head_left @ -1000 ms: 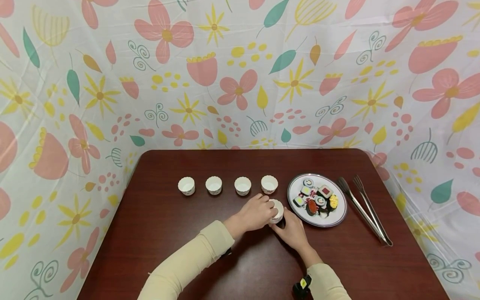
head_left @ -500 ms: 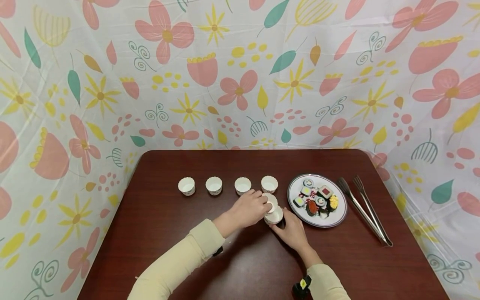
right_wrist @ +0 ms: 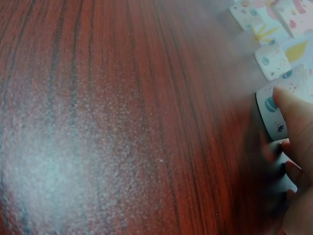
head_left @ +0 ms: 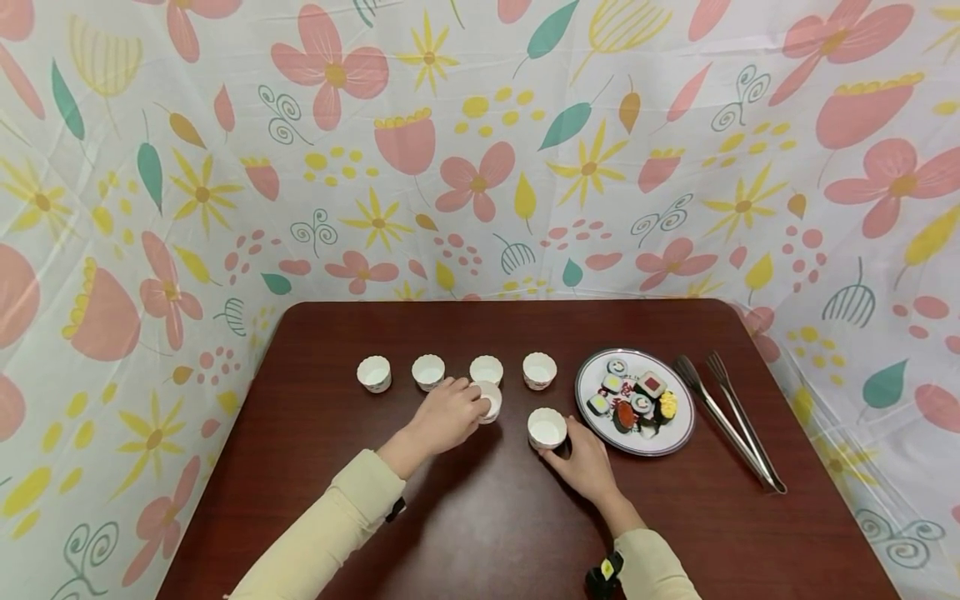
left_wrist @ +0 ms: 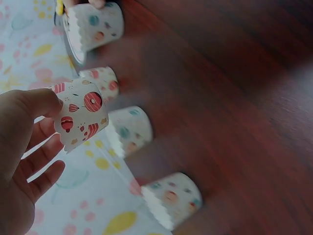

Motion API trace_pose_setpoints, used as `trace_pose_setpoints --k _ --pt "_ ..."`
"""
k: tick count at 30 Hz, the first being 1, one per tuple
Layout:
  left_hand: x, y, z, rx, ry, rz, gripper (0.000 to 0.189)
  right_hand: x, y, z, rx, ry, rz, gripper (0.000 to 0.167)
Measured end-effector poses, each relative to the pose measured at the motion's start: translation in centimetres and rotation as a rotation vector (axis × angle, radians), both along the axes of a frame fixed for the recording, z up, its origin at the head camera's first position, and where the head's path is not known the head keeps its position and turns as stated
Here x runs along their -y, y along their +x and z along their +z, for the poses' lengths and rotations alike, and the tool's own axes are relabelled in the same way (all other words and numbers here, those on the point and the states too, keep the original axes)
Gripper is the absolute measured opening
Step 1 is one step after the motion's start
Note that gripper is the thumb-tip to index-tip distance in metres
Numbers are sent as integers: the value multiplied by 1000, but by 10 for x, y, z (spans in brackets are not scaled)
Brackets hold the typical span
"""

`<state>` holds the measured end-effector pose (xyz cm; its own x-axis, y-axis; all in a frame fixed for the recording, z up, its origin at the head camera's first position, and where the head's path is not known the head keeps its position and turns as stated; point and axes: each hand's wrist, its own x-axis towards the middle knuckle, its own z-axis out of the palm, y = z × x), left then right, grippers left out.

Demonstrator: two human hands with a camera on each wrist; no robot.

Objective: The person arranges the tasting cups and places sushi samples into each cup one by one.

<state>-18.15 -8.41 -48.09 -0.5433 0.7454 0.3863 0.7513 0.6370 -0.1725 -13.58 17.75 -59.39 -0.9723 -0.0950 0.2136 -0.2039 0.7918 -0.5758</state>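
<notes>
My left hand (head_left: 446,417) pinches a white paper baking cup (left_wrist: 85,110) by its scalloped rim, thumb on the outside. Red balloon and doughnut prints show on that cup in the left wrist view. It hangs above the table, just in front of the row's third cup (head_left: 486,369) in the head view. My right hand (head_left: 585,462) grips another paper baking cup (head_left: 547,427), thumb on its near side. Blue-green and dark leaf prints mark this second cup (right_wrist: 272,110) in the right wrist view. Its inside looks white and bare from above.
Three more cups of the back row stand upright: the far left one (head_left: 374,374), its neighbour (head_left: 428,372) and the right one (head_left: 539,371). A round plate (head_left: 678,433) of sushi pieces lies right of them, with metal tongs (head_left: 738,429) beside it on the dark table (head_left: 315,508).
My left hand has lifted one cup out of the other and carried it left. The right hand has stayed in place with the remaining cup.
</notes>
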Motion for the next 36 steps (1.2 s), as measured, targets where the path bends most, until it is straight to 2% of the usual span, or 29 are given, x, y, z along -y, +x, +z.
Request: trace_pose_setpoints --k 6,17,24,36 --pt "26 3 -7 11 -3 52 15 0 0 -1 -9 3 -2 67" --pt "69 10 -14 -5 -7 84 19 0 -1 -3 -13 1 -6 67" --pt "91 12 -20 -12 13 114 20 0 -1 -3 -7 -1 -8 68" --pt "126 23 -35 16 33 203 21 1 0 -2 -1 -6 -10 68"
